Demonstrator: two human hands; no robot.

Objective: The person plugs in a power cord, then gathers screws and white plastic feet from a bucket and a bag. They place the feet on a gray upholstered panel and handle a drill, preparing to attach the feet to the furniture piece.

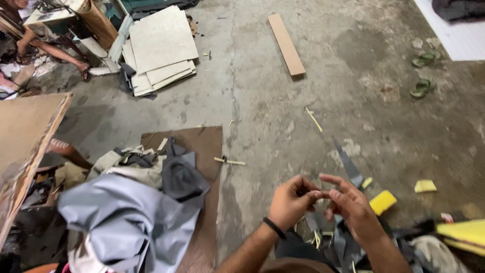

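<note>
My left hand (289,201), with a dark band on its wrist, and my right hand (353,207) meet at the fingertips low in the head view. Their fingers pinch together around something very small that I cannot make out. Below the hands lie grey scraps and thin pale strips (316,237) on the concrete floor. A yellow foam block (382,201) sits just right of my right hand. A pointed grey sliver of material (346,163) lies just beyond my fingers.
A heap of grey and beige fabric (126,212) lies on a brown board (202,146) at left. Pale boards (161,48) are stacked at the back, with a long wooden plank (286,44) nearby. Green sandals (422,76) lie far right. A wooden panel (25,136) leans at the left edge.
</note>
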